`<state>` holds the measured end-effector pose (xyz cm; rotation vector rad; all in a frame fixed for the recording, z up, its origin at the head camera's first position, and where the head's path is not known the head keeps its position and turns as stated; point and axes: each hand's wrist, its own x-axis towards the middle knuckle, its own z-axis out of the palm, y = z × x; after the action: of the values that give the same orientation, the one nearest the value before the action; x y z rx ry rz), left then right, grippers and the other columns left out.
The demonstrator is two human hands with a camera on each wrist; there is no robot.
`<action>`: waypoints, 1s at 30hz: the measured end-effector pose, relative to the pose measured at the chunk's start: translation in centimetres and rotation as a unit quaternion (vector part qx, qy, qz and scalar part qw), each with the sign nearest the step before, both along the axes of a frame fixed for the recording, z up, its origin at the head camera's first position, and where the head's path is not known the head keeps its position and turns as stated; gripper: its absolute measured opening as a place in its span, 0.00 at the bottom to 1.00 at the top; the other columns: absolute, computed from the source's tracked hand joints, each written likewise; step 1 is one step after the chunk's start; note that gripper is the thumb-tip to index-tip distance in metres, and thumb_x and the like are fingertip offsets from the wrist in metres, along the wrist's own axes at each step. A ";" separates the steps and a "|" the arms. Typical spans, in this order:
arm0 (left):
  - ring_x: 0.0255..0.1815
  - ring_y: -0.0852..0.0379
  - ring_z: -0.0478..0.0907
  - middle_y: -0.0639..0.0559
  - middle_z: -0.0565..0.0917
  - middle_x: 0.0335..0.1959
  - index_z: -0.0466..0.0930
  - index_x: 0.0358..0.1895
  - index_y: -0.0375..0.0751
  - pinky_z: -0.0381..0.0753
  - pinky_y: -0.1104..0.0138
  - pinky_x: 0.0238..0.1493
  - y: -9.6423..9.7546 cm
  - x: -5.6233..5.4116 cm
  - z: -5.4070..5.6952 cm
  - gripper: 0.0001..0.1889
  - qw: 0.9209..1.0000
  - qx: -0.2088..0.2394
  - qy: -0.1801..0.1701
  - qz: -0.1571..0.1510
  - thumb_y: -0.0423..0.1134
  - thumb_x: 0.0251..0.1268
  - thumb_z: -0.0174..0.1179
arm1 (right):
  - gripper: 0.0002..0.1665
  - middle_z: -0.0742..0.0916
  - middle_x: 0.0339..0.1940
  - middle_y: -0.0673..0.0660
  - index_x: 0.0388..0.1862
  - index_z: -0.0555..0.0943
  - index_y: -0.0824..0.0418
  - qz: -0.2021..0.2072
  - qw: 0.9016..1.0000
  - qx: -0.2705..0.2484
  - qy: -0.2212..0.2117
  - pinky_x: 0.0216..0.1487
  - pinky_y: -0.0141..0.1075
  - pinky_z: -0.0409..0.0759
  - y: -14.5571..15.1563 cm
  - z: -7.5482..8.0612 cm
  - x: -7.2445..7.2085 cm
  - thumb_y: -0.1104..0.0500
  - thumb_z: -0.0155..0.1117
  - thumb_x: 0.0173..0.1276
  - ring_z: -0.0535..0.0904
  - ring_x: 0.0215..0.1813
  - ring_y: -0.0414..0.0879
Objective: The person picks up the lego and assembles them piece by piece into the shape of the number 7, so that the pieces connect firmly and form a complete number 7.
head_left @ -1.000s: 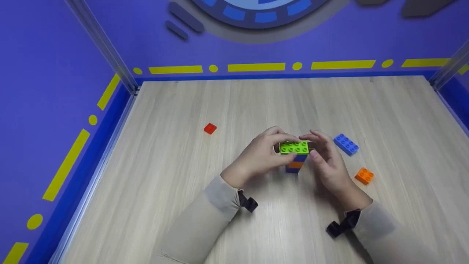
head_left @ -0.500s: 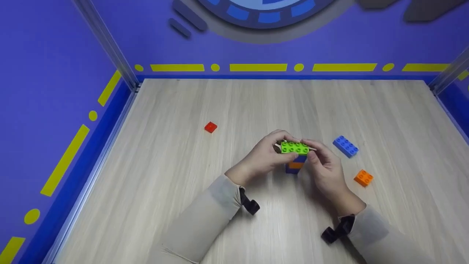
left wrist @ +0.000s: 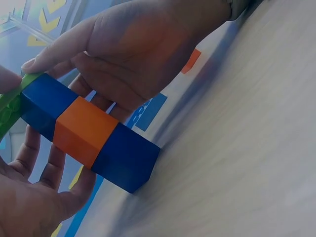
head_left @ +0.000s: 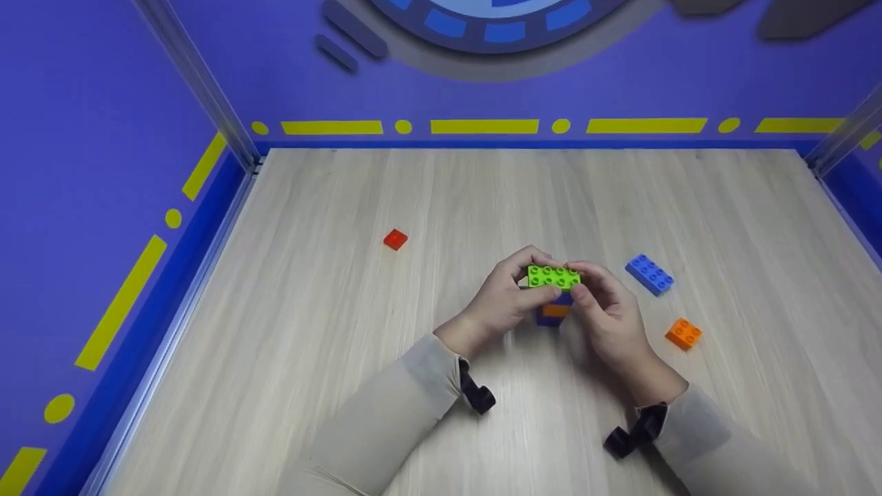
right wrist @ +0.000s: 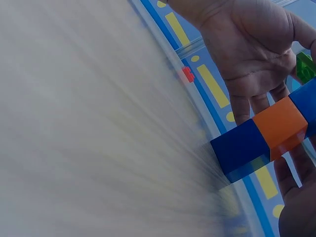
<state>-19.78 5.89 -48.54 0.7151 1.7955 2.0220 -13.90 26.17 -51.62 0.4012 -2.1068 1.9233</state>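
Observation:
A tower of toy building blocks stands on the table between both hands: a dark blue block (left wrist: 127, 158) at the bottom, then an orange block (head_left: 555, 311), then another dark blue block (left wrist: 48, 98). On top lies a wide bright green brick (head_left: 553, 277) with studs, overhanging the narrower column. My left hand (head_left: 501, 293) pinches the green brick, thumb in front and fingers behind. At the other end, my right hand (head_left: 612, 310) pinches it between thumb and index finger. Further fingers of both hands stand around the column's back in the wrist views.
A blue eight-stud brick (head_left: 650, 274) and a small orange brick (head_left: 684, 334) lie right of the right hand. Farther left on the wooden table (head_left: 310, 289) is a small red brick (head_left: 395, 240). Blue walls with yellow marks enclose the table's back and sides.
The right hand has come in to the left, and its thumb and index finger have closed onto the green brick's right end. The left hand keeps its grip; its forearm has shifted slightly right.

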 end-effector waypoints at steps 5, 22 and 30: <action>0.58 0.63 0.80 0.47 0.83 0.62 0.82 0.63 0.30 0.85 0.71 0.55 0.0 0.0 0.1 0.19 1.000 -0.009 0.005 0.003 0.31 0.73 0.68 | 0.20 0.90 0.63 0.43 0.74 0.77 0.75 -0.006 1.000 0.008 -0.003 0.64 0.25 0.84 0.2 -0.1 0.1 0.67 0.56 0.90 0.86 0.60 0.37; 0.55 0.65 0.81 0.43 0.85 0.61 0.80 0.62 0.27 0.84 0.71 0.54 -0.1 -0.2 0.2 0.19 1.000 -0.006 0.019 -0.001 0.29 0.73 0.67 | 0.20 0.90 0.62 0.43 0.73 0.76 0.76 0.002 1.000 0.010 -0.005 0.63 0.26 0.85 0.2 0.2 0.0 0.69 0.57 0.89 0.86 0.58 0.37; 0.53 0.65 0.81 0.45 0.86 0.58 0.81 0.62 0.27 0.84 0.72 0.52 -0.1 -0.2 0.2 0.19 1.000 -0.010 0.020 0.000 0.30 0.72 0.67 | 0.20 0.90 0.62 0.44 0.73 0.76 0.76 0.004 1.000 0.007 -0.008 0.63 0.26 0.85 0.2 0.3 0.0 0.69 0.56 0.89 0.87 0.59 0.38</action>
<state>-19.95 5.78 -48.36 0.7539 1.8353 2.0006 -13.86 26.36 -51.31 0.3985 -2.1328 1.9250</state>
